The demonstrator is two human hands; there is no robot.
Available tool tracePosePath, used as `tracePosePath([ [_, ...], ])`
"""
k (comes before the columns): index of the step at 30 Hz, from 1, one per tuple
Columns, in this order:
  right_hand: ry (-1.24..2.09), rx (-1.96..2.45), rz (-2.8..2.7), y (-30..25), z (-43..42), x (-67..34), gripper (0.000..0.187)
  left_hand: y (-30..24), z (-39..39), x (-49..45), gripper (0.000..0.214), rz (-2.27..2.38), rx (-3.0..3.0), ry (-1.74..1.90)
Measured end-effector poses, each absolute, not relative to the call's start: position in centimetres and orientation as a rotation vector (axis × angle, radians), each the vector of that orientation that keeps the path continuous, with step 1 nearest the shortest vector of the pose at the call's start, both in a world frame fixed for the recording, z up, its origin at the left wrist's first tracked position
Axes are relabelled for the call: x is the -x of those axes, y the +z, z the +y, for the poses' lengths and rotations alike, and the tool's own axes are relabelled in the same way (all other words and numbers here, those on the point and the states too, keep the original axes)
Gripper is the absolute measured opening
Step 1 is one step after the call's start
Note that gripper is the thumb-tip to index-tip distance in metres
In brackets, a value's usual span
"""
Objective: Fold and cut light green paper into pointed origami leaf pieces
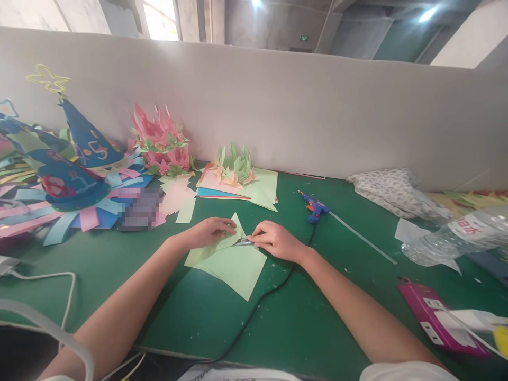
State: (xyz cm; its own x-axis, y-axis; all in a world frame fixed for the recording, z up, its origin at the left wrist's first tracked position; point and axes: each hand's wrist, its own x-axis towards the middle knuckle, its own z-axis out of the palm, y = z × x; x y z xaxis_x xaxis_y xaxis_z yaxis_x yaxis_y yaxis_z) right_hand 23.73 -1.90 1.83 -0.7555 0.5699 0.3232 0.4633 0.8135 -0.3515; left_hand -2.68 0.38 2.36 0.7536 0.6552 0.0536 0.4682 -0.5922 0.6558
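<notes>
At the left of the table (99, 256) stood blue cone hats (90, 138) with pink and blue strips (66, 228) at their base. Next came a blurred-out object (139, 209) and pink crowns (162, 140), stacked against the partition (286, 106). The left hand (212, 230) lay on the folded flap of the green paper (236, 272), fingers bent onto it; whether they pinched it or only pressed, I could not tell. Behind, a green crown (234, 165) sat on stacked sheets (265, 182). A silver tool (242, 242), its tip at the paper's fold, was grasped in the fingers of the right hand (275, 239). Farther right were a glue gun (316, 209), a patterned cloth (391, 190), a power strip (431, 312) and a bottle (464, 233) on its side.
</notes>
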Motion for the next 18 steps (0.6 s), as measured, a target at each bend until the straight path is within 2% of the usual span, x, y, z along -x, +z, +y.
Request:
tracePosePath([
  [18,0.315,0.747,-2.585,1.52,-2.4,-22.94,0.025,2.43,0.24,2.57,0.033,0.862,-2.3,0.388],
])
